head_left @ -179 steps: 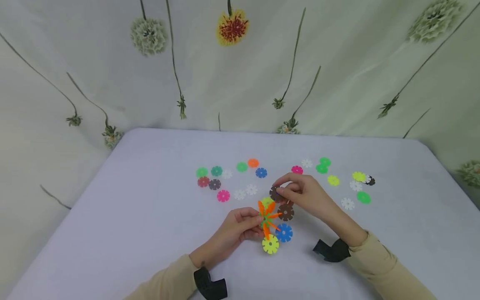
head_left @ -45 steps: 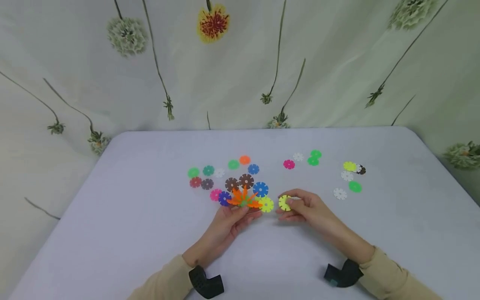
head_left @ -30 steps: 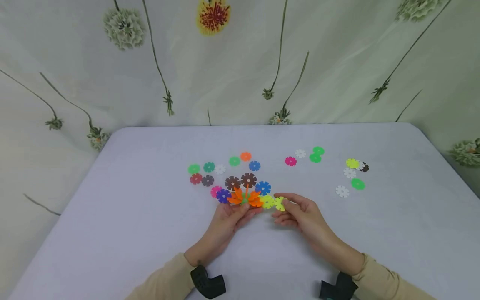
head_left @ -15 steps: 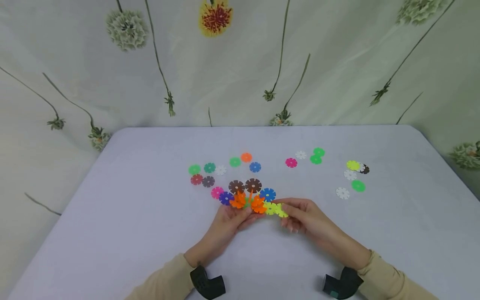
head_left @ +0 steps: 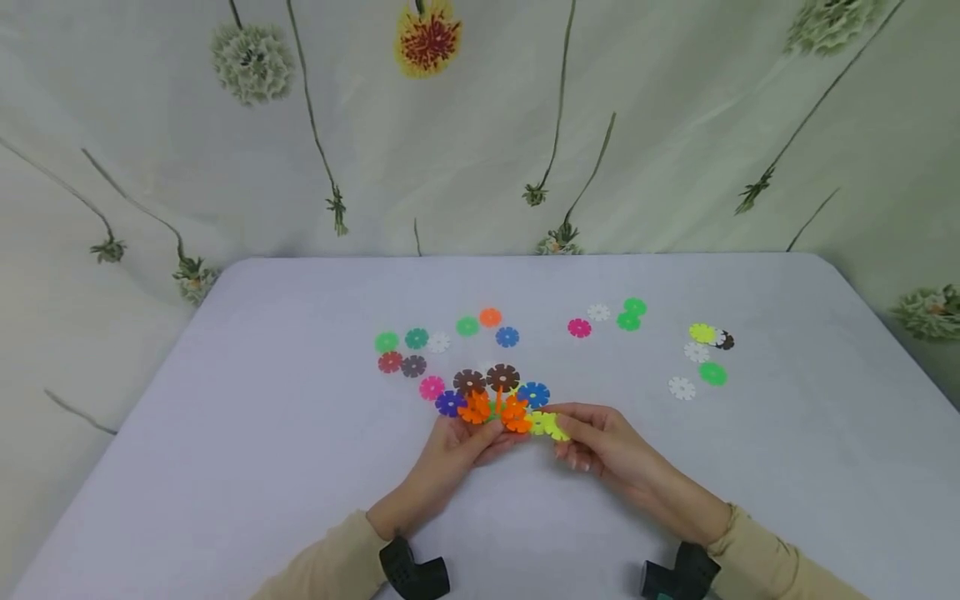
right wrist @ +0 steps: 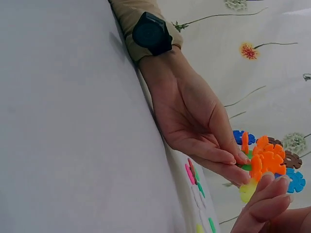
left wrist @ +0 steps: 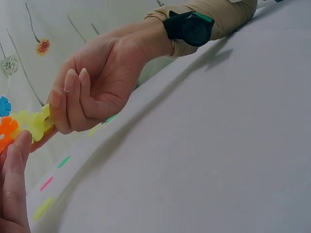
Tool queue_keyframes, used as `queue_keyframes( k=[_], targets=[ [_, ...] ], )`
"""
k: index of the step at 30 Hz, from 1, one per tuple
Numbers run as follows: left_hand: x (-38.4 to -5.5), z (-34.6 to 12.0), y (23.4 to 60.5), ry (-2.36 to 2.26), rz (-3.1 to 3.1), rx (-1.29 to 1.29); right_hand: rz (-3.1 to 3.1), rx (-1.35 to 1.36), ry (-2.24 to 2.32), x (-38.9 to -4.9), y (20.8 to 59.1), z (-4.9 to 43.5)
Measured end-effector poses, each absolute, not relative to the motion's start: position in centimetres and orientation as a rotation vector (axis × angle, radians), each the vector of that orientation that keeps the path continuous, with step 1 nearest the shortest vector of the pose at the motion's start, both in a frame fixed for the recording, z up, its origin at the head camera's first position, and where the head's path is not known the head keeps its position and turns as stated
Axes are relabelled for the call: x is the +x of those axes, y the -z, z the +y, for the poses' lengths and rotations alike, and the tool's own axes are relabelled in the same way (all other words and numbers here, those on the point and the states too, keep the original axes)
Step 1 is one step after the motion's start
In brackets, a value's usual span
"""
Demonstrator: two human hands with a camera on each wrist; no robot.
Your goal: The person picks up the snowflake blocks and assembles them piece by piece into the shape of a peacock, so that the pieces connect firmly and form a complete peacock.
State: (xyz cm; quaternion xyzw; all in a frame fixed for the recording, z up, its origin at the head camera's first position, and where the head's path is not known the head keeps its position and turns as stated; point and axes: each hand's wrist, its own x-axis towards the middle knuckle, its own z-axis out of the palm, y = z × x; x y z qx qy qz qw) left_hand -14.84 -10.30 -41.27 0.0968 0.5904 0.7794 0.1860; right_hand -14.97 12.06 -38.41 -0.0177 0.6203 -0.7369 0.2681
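At the table [head_left: 262,400], a disc cluster [head_left: 515,412] is being pinched by left hand [head_left: 448,450], its outer four-o'clock yellow disc [head_left: 554,427] by right hand [head_left: 615,443].

Along the left and right edges of the tabletop [head_left: 240,467] I have wide room to pass. Between my left hand [head_left: 452,447] and right hand [head_left: 611,439], the joined discs [head_left: 515,410] block the direct way. Towards the far edge, loose discs [head_left: 579,328] lie flat in groups, with free gaps between these groups.
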Motion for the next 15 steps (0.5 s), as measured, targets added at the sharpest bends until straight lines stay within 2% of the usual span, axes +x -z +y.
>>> queue_keyframes(
  k=[7, 15],
  targets=[
    [-14.83, -10.34, 40.71, -2.21, 1.608, 0.137, 1.695, -0.142, 1.976, -15.1, 38.53, 12.06],
    [-15.12, -9.56, 40.83, -2.2, 1.562, 0.121, 1.622, -0.155, 2.04, -14.55, 39.3, 12.12]
  ],
)
